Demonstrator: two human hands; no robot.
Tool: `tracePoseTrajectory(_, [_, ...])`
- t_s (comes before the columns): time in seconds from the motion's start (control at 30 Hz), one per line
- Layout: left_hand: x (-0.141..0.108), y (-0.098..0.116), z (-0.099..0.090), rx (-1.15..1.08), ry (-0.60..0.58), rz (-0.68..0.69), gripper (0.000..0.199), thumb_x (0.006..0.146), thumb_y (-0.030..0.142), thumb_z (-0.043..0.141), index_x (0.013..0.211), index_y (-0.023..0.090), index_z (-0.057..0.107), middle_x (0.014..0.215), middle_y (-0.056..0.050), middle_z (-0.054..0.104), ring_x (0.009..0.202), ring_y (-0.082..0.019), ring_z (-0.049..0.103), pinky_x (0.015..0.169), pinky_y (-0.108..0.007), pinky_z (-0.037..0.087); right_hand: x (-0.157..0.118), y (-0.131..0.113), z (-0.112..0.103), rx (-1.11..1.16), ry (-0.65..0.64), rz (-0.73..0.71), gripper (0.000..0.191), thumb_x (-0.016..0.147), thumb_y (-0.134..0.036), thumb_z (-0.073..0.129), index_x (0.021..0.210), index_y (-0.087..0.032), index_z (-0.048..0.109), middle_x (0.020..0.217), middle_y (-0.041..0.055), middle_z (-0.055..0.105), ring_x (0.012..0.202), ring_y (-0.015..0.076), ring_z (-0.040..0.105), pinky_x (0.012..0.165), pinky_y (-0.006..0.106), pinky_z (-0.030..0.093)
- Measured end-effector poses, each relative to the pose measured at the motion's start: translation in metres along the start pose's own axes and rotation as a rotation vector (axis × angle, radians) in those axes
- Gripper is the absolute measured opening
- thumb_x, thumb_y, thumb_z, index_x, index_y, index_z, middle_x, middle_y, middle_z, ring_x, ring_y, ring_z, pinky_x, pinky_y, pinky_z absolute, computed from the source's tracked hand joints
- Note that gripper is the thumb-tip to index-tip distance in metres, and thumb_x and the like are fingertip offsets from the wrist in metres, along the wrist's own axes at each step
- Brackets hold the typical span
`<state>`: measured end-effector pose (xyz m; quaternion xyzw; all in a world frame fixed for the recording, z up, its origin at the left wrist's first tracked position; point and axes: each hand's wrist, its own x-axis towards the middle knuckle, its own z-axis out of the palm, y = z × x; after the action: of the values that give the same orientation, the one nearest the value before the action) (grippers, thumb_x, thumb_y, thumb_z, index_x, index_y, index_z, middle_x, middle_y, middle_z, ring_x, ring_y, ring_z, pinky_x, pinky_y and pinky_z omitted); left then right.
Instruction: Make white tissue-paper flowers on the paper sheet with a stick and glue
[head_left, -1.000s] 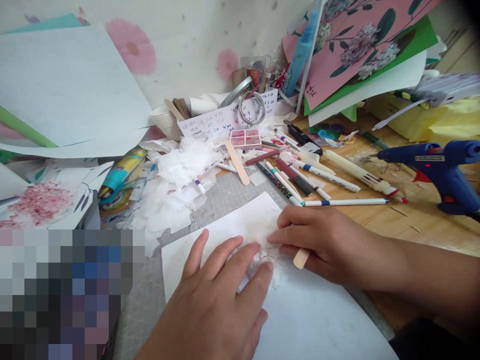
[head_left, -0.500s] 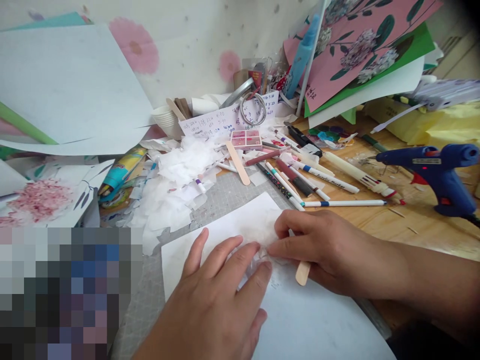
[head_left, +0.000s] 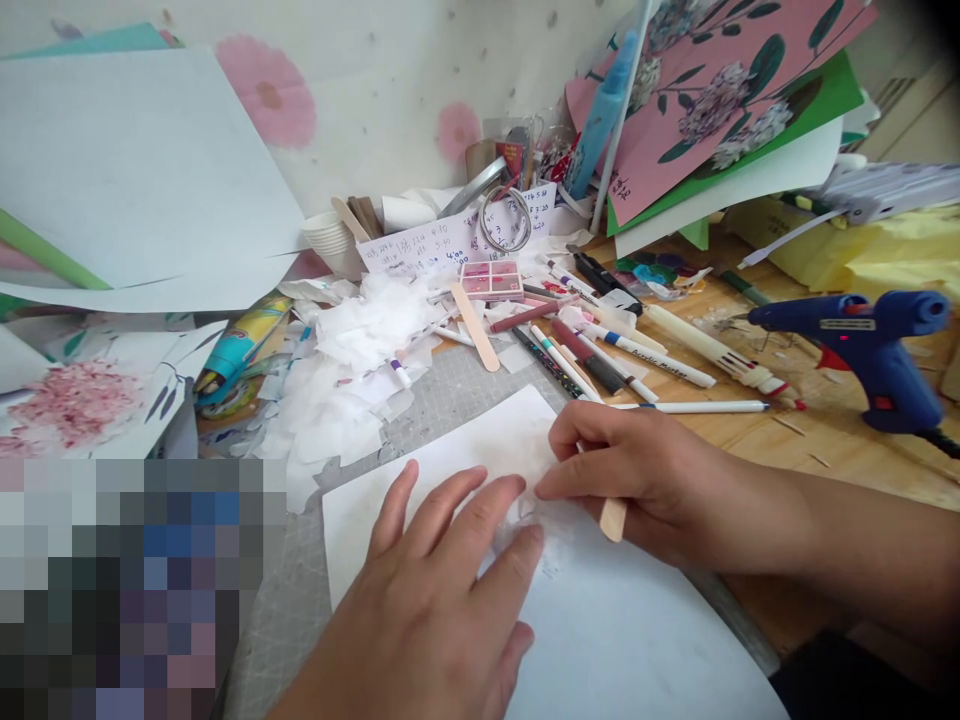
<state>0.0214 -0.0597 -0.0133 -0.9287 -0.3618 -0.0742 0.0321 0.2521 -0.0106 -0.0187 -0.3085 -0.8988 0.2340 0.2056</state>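
A large white sheet of paper [head_left: 600, 630] lies on the grey cutting mat [head_left: 281, 590]. On its upper part sits a thin, wispy white tissue piece [head_left: 529, 450], partly hidden by fingers. My left hand [head_left: 442, 570] rests over the sheet with its fingers spread, thumb and index fingertips beside the tissue. Thumb and index finger of my right hand [head_left: 637, 480] come close together at the tissue's right side, while the other fingers are curled round a wooden craft stick [head_left: 613, 519], whose rounded end sticks out below.
White tissue scraps [head_left: 322, 420] pile up behind at left. Another wooden stick [head_left: 475, 328], a pink palette [head_left: 490, 280] and several markers [head_left: 660, 362] lie beyond the sheet. A blue glue gun [head_left: 877, 350] stands at right; flower pictures [head_left: 742, 90] lean behind.
My right hand has risen slightly away from me, carrying the wooden stick up with it. My left hand has barely moved.
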Motion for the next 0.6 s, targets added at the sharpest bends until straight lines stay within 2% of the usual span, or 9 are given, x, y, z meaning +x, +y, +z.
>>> tracePoseTrajectory(0.13, [-0.0011, -0.0004, 0.0058, 0.041, 0.069, 0.073, 0.028, 0.090, 0.023, 0.046, 0.114, 0.029, 0.061, 0.128, 0.004, 0.057, 0.116, -0.023, 0.050, 0.111, -0.050, 0.013, -0.0049, 0.0006, -0.0024, -0.020, -0.039, 0.000, 0.021, 0.081, -0.012, 0.053, 0.090, -0.019, 0.070, 0.088, 0.0039, 0.053, 0.066, 0.0096, 0.049, 0.058, 0.022, 0.036])
tracePoseTrajectory(0.23, [-0.0006, 0.0025, 0.0057, 0.008, 0.091, 0.046, 0.027, 0.091, 0.024, 0.047, 0.113, 0.030, 0.061, 0.124, 0.007, 0.061, 0.117, -0.020, 0.050, 0.113, -0.046, 0.004, -0.0061, -0.0005, -0.0013, -0.060, -0.069, 0.011, 0.021, 0.079, -0.012, 0.054, 0.089, -0.020, 0.071, 0.088, 0.0032, 0.054, 0.064, 0.0093, 0.048, 0.058, 0.022, 0.036])
tracePoseTrajectory(0.43, [-0.0024, 0.0065, 0.0030, -0.027, 0.087, -0.050, 0.024, 0.090, 0.028, 0.050, 0.109, 0.032, 0.063, 0.118, 0.004, 0.064, 0.116, -0.021, 0.052, 0.112, -0.052, 0.007, -0.0018, -0.0035, 0.0010, -0.122, -0.094, 0.024, 0.023, 0.080, -0.014, 0.053, 0.092, -0.022, 0.071, 0.088, 0.0025, 0.056, 0.063, 0.0089, 0.049, 0.057, 0.022, 0.035])
tracePoseTrajectory(0.6, [-0.0034, 0.0066, 0.0012, -0.009, 0.017, -0.051, 0.028, 0.090, 0.024, 0.045, 0.114, 0.027, 0.061, 0.121, -0.002, 0.062, 0.116, -0.023, 0.050, 0.110, -0.054, 0.013, 0.0006, -0.0046, 0.0051, -0.119, -0.137, 0.061, 0.032, 0.079, -0.012, 0.053, 0.102, -0.027, 0.069, 0.090, 0.0023, 0.055, 0.067, 0.0099, 0.052, 0.060, 0.022, 0.038])
